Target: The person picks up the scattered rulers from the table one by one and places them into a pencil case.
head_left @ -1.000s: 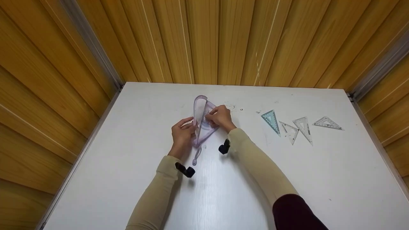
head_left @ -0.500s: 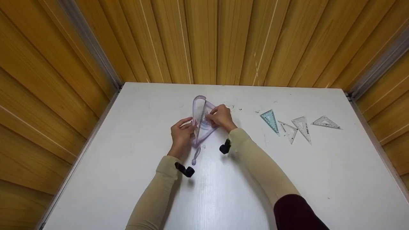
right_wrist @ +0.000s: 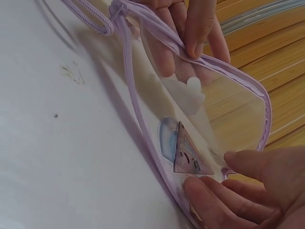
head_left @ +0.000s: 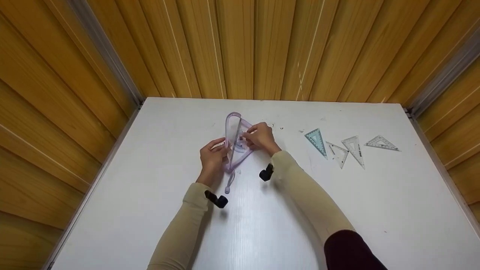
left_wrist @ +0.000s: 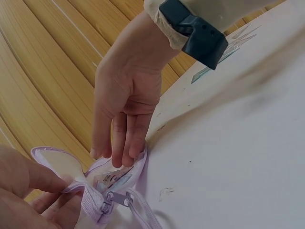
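A see-through zip pouch (head_left: 234, 129) with lilac edging is spread at its mouth on the white table. My left hand (head_left: 213, 155) pinches its left edge, thumb on the near side, as the right wrist view shows. My right hand (head_left: 261, 135) is at the opposite side of the mouth, with its thumb (right_wrist: 236, 160) and fingers apart and the fingertips beside a small clear set square (right_wrist: 186, 157) with dark and red markings. That set square lies inside the pouch, overlapping a bluish clear curved piece (right_wrist: 167, 136). The zip pull (left_wrist: 119, 196) hangs at the near end.
To the right lie a blue set square (head_left: 317, 142) and several clear ones (head_left: 353, 148), (head_left: 382, 143). A lilac cord loop (head_left: 229, 183) trails from the pouch toward the near side. Wood-grain panels (head_left: 240, 48) stand behind the white table (head_left: 180, 123).
My right hand's fingers have loosened and shifted slightly right, so the marked set square in the pouch now shows. My left hand keeps its hold on the pouch edge.
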The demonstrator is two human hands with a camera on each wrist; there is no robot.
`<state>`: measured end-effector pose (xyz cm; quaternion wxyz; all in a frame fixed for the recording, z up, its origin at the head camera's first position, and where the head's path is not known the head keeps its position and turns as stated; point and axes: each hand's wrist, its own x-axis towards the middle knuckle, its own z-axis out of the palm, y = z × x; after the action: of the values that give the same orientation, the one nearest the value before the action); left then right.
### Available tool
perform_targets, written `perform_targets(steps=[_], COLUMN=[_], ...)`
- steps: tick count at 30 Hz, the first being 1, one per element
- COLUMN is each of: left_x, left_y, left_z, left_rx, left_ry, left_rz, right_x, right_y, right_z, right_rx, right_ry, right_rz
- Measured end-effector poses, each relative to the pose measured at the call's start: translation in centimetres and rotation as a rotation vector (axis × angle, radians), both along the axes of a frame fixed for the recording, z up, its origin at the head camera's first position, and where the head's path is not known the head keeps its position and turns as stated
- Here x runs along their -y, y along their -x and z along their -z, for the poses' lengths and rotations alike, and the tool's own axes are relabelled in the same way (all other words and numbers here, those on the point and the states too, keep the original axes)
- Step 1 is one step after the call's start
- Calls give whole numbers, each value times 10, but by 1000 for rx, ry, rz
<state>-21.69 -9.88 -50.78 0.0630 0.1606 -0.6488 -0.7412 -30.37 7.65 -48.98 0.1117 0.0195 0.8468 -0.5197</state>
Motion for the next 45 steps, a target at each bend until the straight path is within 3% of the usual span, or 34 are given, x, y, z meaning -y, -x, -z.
perform_targets(steps=[6, 20, 35, 45], left_x=[0, 0, -1, 2], left_y=[0, -3, -2, -2], left_z=[0, 3, 2, 2], left_rx=[34, 27, 16, 8], left_ry=[15, -9, -14, 10], left_rz=[-4, -17, -16, -2], right_x=[-8, -35, -72, -93], right_y=[-1, -3, -1, -1], right_z=[-2, -3, -1, -8], right_rx=[13, -32, -16, -25], right_ry=[59, 165, 78, 67], right_rz=[-7, -39, -25, 46])
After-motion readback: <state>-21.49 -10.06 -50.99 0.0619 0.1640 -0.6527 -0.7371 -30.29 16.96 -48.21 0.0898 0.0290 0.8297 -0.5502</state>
